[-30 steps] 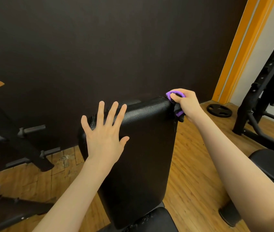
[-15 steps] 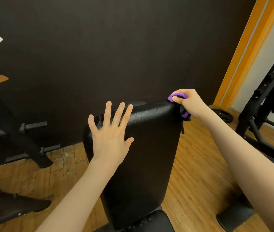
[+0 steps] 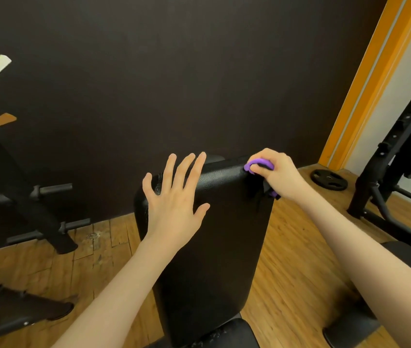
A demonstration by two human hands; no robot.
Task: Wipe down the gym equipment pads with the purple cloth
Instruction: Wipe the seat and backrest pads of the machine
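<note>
While the left hand point(image 3: 174, 199) lies flat, fingers spread, bracing the back pad point(image 3: 214, 247), the right hand point(image 3: 278, 177), its grip bunching the purple cloth point(image 3: 258, 164), should sweep firmly along the top edge.

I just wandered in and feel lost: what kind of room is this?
Most likely a small gym or weight room. An upright padded bench back stands on a wooden floor, a weight plate lies by the wall, and a black steel rack stands at the right.

The purple cloth point(image 3: 259, 164) is mostly hidden inside the right hand point(image 3: 278, 175).
</note>
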